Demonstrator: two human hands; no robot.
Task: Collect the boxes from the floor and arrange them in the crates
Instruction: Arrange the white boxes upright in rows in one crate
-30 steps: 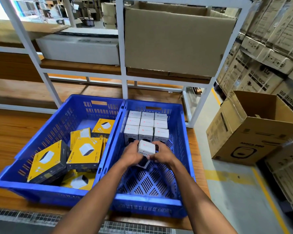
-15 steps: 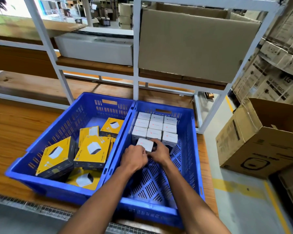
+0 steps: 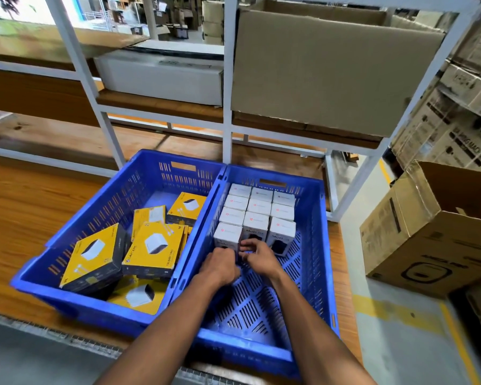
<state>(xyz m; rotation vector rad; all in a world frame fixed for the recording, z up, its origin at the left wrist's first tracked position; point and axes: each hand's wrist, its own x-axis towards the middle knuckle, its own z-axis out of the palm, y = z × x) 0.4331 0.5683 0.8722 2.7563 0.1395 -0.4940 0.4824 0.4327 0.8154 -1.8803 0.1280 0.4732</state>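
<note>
Head view shows your hands low in the right crate [image 3: 321,245], close together at the near end of the white boxes [image 3: 258,209]. Your left hand [image 3: 220,266] has its fingers curled at the foot of the newest box [image 3: 227,235], the one at the front left of the block; your right hand [image 3: 257,257] curls its fingers at the seam between that box and its neighbour. Whether either hand truly clamps the box or only nudges it, you cannot tell from this angle. The likely reason for both hands there is to square the box up tight against the row, so the block stays in neat upright ranks of three and the bare slotted floor nearer you stays free for more.

The left crate [image 3: 114,207] holds yellow boxes [image 3: 154,245] lying loose and tilted, some overlapping, so that lot looks unsorted.

Both crates sit touching side by side on a wooden worktop [image 3: 25,207] inside a white steel rack [image 3: 228,107]. On the shelf above rest a flat white carton [image 3: 161,76] and a big brown carton [image 3: 331,73]. To your right, an open carton [image 3: 433,234] stands on the grey floor [image 3: 386,343] with its yellow lines, with stacked cartons behind it.
</note>
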